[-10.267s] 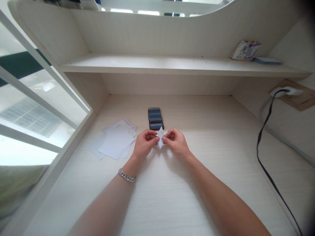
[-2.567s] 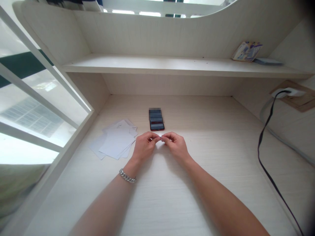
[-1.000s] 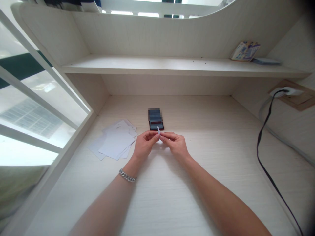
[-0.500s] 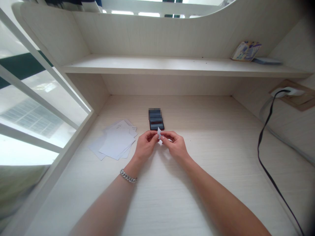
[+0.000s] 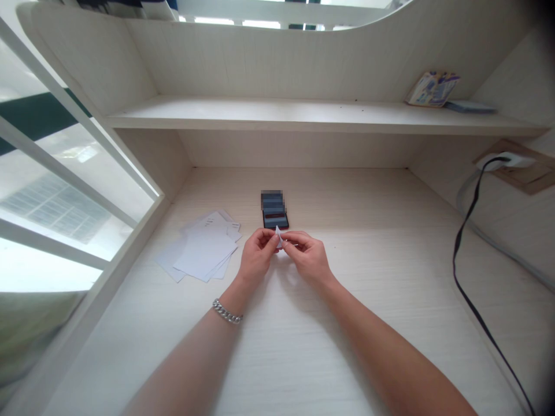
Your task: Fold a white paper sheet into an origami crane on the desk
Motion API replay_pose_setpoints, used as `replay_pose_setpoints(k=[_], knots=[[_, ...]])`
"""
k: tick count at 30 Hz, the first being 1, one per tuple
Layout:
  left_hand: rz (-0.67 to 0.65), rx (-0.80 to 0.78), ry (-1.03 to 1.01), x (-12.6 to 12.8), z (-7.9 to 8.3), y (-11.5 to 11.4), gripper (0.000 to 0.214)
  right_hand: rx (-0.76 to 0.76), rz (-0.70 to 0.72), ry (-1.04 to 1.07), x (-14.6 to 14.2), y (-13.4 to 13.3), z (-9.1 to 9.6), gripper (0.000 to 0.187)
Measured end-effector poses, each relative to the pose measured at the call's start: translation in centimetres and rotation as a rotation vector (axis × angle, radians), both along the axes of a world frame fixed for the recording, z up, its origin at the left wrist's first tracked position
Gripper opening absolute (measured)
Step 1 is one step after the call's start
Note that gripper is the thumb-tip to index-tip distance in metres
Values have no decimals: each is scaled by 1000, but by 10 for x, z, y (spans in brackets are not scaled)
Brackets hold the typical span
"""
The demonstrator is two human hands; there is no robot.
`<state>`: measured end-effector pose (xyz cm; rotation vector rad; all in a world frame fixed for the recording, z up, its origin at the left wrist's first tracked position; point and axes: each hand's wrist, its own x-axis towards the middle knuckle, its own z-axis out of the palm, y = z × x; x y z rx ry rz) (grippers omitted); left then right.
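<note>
Your left hand (image 5: 256, 252) and right hand (image 5: 309, 255) pinch folded paper (image 5: 278, 236) between them, phone (image 5: 274, 209) just beyond, loose sheets (image 5: 203, 247) left.

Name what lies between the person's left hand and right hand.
In the head view, a small folded white paper lies between the left hand and the right hand, pinched by both.
</note>
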<state>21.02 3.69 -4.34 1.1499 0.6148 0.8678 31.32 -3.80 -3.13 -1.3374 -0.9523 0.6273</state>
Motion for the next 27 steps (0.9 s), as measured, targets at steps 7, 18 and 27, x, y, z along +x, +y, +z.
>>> replay_pose_setpoints(k=[7, 18, 27], knots=[[-16, 94, 38, 0, -1, 0, 22, 19, -13, 89, -1, 0, -1, 20], [-7, -46, -15, 2, -1, -5, 27, 0, -7, 153, -2, 2, -3, 22], [-85, -82, -44, 0, -1, -4, 25, 9, 23, 192, -4, 1, 1, 22]])
